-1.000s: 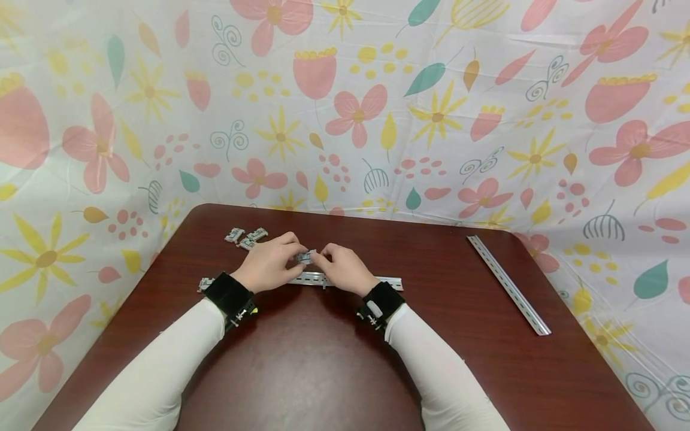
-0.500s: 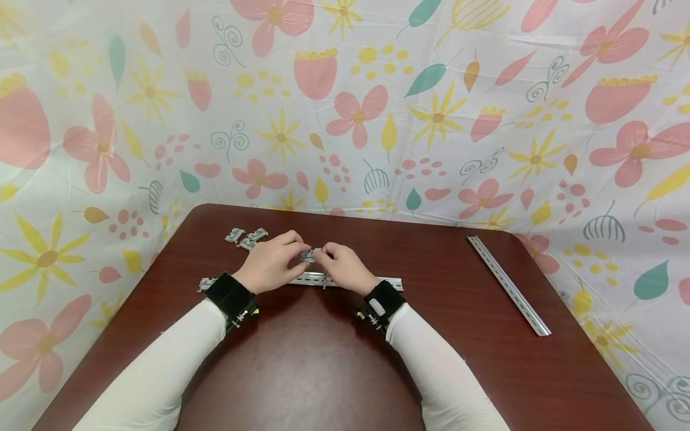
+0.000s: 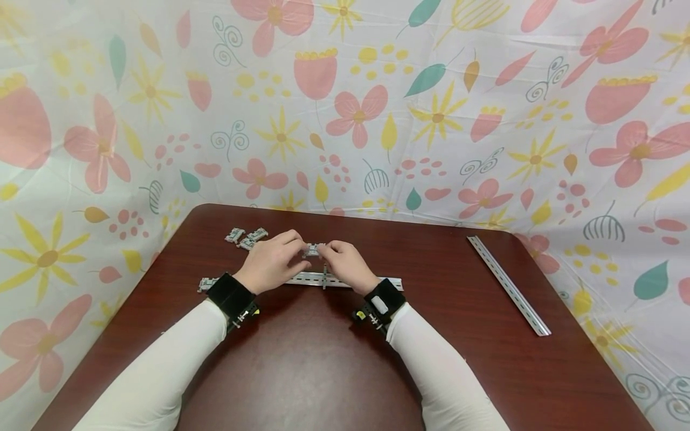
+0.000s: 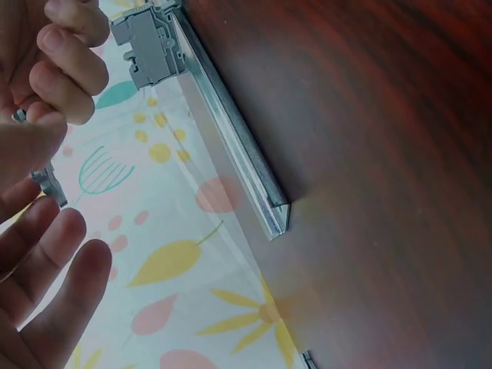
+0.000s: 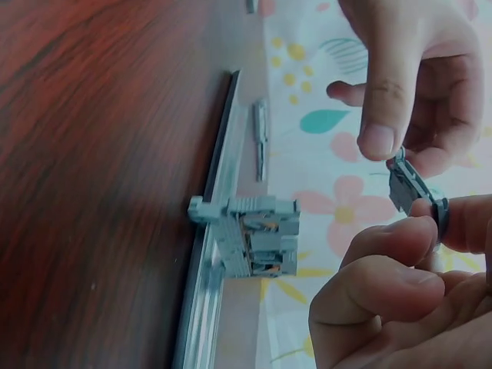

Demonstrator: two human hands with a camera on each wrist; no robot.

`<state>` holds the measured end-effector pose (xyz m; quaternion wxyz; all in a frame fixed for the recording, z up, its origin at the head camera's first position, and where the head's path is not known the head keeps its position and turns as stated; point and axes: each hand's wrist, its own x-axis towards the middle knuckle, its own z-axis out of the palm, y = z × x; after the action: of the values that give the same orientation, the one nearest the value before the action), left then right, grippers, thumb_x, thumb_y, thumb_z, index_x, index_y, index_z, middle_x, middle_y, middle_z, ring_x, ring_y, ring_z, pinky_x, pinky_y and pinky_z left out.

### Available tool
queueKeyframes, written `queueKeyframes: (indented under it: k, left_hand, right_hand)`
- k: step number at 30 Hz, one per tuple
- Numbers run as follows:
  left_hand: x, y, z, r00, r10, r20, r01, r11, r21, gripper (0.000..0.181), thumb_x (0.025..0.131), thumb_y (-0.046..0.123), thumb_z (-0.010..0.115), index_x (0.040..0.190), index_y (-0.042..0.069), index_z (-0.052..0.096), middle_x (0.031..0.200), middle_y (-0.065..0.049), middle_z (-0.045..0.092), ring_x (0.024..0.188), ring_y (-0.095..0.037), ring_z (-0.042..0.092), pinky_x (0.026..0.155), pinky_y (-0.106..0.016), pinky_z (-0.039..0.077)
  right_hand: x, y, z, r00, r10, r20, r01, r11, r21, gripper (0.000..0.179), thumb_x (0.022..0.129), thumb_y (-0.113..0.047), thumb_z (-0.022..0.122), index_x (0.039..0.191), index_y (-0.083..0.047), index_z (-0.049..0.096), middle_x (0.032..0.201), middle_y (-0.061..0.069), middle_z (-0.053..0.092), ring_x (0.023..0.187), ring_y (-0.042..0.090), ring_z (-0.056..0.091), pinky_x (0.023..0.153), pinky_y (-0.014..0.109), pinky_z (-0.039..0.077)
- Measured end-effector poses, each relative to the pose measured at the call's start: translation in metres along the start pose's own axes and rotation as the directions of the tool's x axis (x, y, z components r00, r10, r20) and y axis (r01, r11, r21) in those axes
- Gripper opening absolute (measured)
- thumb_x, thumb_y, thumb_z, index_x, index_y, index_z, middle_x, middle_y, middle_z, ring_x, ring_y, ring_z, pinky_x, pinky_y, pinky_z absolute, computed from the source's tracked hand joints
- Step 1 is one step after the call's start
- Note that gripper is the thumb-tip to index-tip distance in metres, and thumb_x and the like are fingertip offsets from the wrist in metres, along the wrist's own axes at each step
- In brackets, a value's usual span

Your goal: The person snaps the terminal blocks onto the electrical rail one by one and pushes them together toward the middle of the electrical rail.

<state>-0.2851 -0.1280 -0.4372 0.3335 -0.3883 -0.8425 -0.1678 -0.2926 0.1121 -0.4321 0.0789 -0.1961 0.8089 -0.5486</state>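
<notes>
Left hand (image 3: 274, 263): loosely open, thumb apart from the fingers, forefinger at the tip of a grey block (image 3: 313, 249). Right hand (image 3: 347, 267): pinching that block, centre of the head view; block higher and slightly further right than a second ago. Metal rail (image 3: 307, 278): below the hands, unmoved, one upright block (image 5: 254, 238) mounted mid-rail. Loose blocks (image 3: 248, 243): three, left of centre, unchanged. Second rail (image 3: 509, 286): right side, slanting, unchanged.

Free tabletop (image 3: 436, 275) between the rails (image 3: 509, 286), an obstructing block (image 5: 257, 238) upright on one.
</notes>
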Motion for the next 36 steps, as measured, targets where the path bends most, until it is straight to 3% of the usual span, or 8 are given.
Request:
queueKeyframes:
  k: [6,12,19,24,26,29,32,36]
  left_hand:
    - [0.000,-0.002,0.003,0.999,0.014,-0.046,-0.014,1.000,0.015,0.014,0.094,0.014,0.088,0.102,0.012,0.077,0.099,0.001,0.069,0.081,-0.017,0.067,0.053,-0.033,0.053]
    - [0.000,0.000,-0.001,0.999,-0.018,-0.047,0.017,1.000,-0.014,0.005,0.099,0.013,0.080,0.104,0.011,0.079,0.099,0.000,0.072,0.083,-0.018,0.069,0.058,-0.035,0.056]
    - [0.001,0.003,-0.005,0.992,-0.125,-0.011,0.124,0.990,-0.071,0.005,0.101,0.013,0.081,0.104,0.010,0.081,0.099,-0.001,0.074,0.079,-0.016,0.069,0.062,-0.034,0.056]
    - [0.002,0.004,-0.008,0.974,-0.228,0.007,0.226,0.959,-0.174,0.007,0.103,0.014,0.078,0.103,0.008,0.081,0.098,-0.001,0.074,0.078,-0.017,0.071,0.065,-0.035,0.055]
    - [0.003,0.004,-0.009,0.960,-0.280,0.026,0.278,0.934,-0.224,0.008,0.104,0.016,0.078,0.103,0.009,0.082,0.098,0.000,0.074,0.080,-0.019,0.072,0.067,-0.036,0.055]
    - [0.004,0.005,-0.010,0.924,-0.374,0.074,0.378,0.871,-0.315,0.007,0.105,0.017,0.079,0.105,0.012,0.084,0.099,0.002,0.075,0.085,-0.019,0.071,0.073,-0.037,0.054]
    - [0.005,0.006,-0.012,0.878,-0.459,0.135,0.471,0.780,-0.412,0.008,0.105,0.019,0.080,0.108,0.015,0.085,0.101,0.003,0.076,0.087,-0.018,0.069,0.077,-0.036,0.054]
    - [0.007,0.008,-0.016,0.830,-0.518,0.207,0.539,0.652,-0.532,0.011,0.106,0.023,0.080,0.110,0.015,0.086,0.097,-0.002,0.078,0.074,-0.023,0.069,0.070,-0.035,0.056]
  right_hand:
    - [0.000,-0.001,0.000,1.000,0.013,0.021,-0.015,0.998,0.066,0.054,0.118,-0.039,0.055,0.110,0.014,0.065,0.068,0.000,0.050,0.057,0.017,0.042,0.057,0.030,0.036]
    - [-0.001,0.000,0.002,1.000,0.024,0.009,-0.024,0.996,0.090,0.063,0.117,-0.053,0.054,0.105,0.007,0.066,0.069,0.002,0.052,0.058,0.016,0.041,0.056,0.030,0.034]
    - [0.001,0.001,0.004,0.999,0.041,-0.013,-0.039,0.993,0.110,0.075,0.113,-0.065,0.053,0.109,0.009,0.066,0.074,0.005,0.055,0.061,0.015,0.045,0.056,0.028,0.036]
    - [0.001,-0.001,0.005,0.999,0.020,-0.049,-0.016,0.996,0.092,0.063,0.113,-0.064,0.055,0.102,-0.003,0.068,0.075,0.011,0.057,0.062,0.017,0.048,0.058,0.030,0.038]
    - [0.001,-0.001,0.006,0.997,0.008,-0.072,-0.002,0.997,0.076,0.058,0.113,-0.063,0.056,0.100,-0.008,0.069,0.076,0.015,0.058,0.063,0.019,0.050,0.060,0.031,0.040]
    - [0.001,-0.001,0.005,0.996,-0.009,-0.090,0.014,0.999,0.048,0.055,0.113,-0.062,0.057,0.101,-0.010,0.069,0.076,0.017,0.059,0.066,0.023,0.054,0.062,0.033,0.043]
    - [0.001,-0.002,0.005,0.995,-0.024,-0.094,0.027,0.999,0.027,0.051,0.113,-0.060,0.057,0.104,-0.011,0.068,0.075,0.013,0.058,0.069,0.027,0.056,0.063,0.034,0.043]
    - [0.000,-0.004,0.006,0.994,-0.057,-0.097,0.058,0.998,0.008,0.048,0.115,-0.056,0.056,0.107,-0.010,0.066,0.078,0.005,0.057,0.071,0.025,0.055,0.064,0.034,0.043]
